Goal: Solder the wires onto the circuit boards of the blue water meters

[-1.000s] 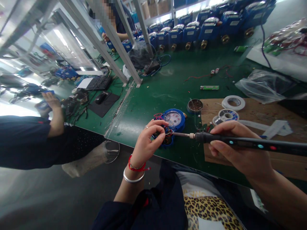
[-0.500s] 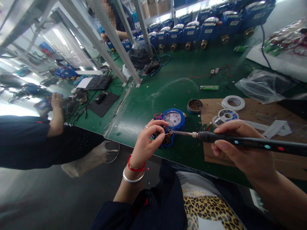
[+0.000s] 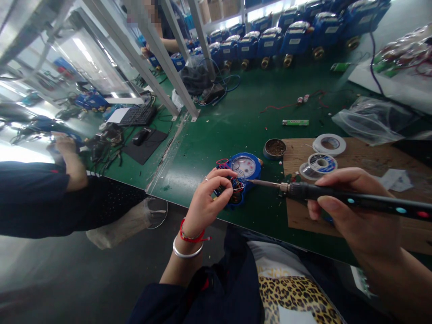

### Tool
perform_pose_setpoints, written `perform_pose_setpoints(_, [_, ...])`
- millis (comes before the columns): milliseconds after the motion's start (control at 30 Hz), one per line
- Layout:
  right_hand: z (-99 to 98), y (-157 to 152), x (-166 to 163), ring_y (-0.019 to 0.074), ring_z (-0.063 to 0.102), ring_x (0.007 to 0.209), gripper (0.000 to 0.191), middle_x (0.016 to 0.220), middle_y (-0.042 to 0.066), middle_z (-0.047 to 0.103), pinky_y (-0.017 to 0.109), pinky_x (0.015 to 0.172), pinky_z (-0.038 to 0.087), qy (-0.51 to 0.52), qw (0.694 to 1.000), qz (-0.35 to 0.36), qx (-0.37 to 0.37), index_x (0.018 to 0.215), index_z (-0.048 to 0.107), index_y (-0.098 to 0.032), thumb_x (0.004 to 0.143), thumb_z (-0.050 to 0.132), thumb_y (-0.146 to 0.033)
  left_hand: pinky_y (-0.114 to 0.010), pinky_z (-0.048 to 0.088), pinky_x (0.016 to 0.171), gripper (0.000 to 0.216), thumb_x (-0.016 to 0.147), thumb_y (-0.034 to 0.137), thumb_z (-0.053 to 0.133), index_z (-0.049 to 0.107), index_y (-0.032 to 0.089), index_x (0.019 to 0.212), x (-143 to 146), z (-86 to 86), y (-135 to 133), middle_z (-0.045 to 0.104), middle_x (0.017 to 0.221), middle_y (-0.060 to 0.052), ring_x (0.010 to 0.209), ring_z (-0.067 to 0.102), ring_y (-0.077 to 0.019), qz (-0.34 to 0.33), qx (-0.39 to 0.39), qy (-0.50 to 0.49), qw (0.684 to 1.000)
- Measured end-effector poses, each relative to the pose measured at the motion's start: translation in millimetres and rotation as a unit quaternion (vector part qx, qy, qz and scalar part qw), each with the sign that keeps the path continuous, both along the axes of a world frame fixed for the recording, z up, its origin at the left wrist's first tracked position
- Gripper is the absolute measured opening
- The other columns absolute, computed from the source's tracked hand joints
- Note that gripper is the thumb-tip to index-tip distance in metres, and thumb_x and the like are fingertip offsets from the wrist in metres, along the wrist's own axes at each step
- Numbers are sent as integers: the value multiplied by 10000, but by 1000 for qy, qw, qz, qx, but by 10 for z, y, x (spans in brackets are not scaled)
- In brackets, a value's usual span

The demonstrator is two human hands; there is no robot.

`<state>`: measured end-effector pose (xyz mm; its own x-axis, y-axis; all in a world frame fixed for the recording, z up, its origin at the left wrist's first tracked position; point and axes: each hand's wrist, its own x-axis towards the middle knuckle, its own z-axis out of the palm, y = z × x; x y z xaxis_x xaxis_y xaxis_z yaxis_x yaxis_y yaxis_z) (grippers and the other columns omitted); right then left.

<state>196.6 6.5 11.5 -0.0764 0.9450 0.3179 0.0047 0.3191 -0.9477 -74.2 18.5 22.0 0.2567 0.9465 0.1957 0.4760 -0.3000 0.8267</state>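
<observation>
Head view, left hand: thumb and forefinger of the left hand [image 3: 211, 193] are pinched together on a thin wire [image 3: 238, 187] at the open section of the blue meter; the other fingers curl loosely.
Head view, right hand: the right hand [image 3: 367, 227] grips the black soldering iron [image 3: 303, 191] like a pen, thumb below and forefinger along the top.
Iron tip: it points left at the wiring, close to the left fingertips; whether it touches cannot be told.
Blue meter: the blue meter [image 3: 245, 167] lies near the front edge of the green table [image 3: 202, 148], round dial facing up, loose wires beside it.
Just beyond: a small round tin [image 3: 270, 157] with brown contents, and a green battery [image 3: 295, 122] farther back.
Cardboard: the cardboard sheet [image 3: 293, 216] bears a white tape roll [image 3: 319, 143] and a wire spool [image 3: 313, 169].
Back of table: a row of blue meters [image 3: 270, 41].
Left side: a co-worker's dark sleeve [image 3: 30, 198], near a keyboard [image 3: 138, 115] and a mouse [image 3: 141, 136].
</observation>
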Motion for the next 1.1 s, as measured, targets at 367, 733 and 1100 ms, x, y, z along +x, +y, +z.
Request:
perform_pose_setpoints(367, [-81,13,-88,134,612,520,286,754,-10,660,291,453,487,32,999,-15,12,1086,664,-262,842,656,-112,-510,300,1136,100,908,188,547,577,204,814,17,-9,-13,640,1187,-78,1165,557,-226,2,5,10,1000])
perform_pose_setpoints(733, [-158,77,-266,118,619,564,278,693,-46,630,287,587,489,-45,996,-24,75,1088,655,-248,846,646,-111,-496,268,1159,80,880,139,589,600,210,845,-21,-107,-33,637,1196,-52,1206,559,-209,-34,104,56,992])
perform_pose_setpoints(1100, [-205,119,-266,108,626,551,282,691,-39,648,258,562,496,-56,993,-80,73,1066,662,-217,820,660,-80,-483,279,1154,83,868,137,620,629,218,851,-12,-131,-39,633,1208,-45,1259,521,-213,-37,135,80,987])
